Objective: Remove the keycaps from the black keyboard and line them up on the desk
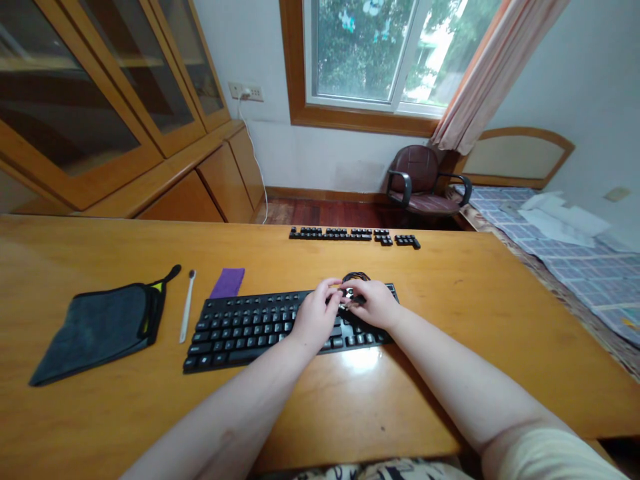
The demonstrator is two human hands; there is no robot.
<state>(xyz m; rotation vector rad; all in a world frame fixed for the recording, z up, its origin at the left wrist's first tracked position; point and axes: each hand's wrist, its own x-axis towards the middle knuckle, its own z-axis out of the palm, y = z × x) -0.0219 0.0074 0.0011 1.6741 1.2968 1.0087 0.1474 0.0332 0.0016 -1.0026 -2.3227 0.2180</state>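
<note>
A black keyboard lies slightly aslant on the wooden desk, with its top row stripped of keycaps. My left hand hovers over its right half, thumb and fingers pinched together. Close beside it, my right hand is pinched too, above the number pad area. Between both sets of fingertips shows a small black-and-white piece, too small to name surely. Behind the hands sits a coiled black cable. Removed black keycaps stand in rows near the desk's far edge. My hands hide part of the keyboard.
Left of the keyboard lie a white toothbrush, a purple cloth and a dark grey cloth with black-and-yellow trim. Beyond the wooden desk are a brown armchair, a bed and a glass-door cabinet.
</note>
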